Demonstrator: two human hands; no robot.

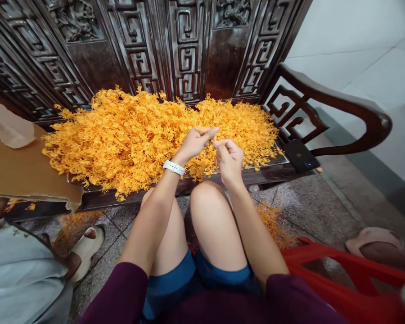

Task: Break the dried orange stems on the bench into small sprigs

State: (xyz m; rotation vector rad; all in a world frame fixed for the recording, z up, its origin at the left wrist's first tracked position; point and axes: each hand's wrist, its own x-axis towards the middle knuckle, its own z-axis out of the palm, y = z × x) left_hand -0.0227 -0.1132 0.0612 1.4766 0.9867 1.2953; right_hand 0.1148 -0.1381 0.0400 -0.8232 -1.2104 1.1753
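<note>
A big heap of orange plastic flower sprigs [131, 135] covers the seat of a dark carved wooden bench [185, 184]. Over the front of the heap, my left hand [196, 143], with a white watch [174, 167] on its wrist, pinches a small orange sprig between thumb and fingers. My right hand [230, 157] is close beside it, its fingers curled in a pinch. The fingertips of both hands almost meet. What the right fingers hold is too small and too covered to make out.
A phone [300, 155] lies at the bench's right end, under the curved armrest [351, 108]. At the left stands a cardboard box [30, 166]. Orange scraps [273, 222] litter the floor. A red plastic stool [344, 274] is at right; other people's feet show on both sides.
</note>
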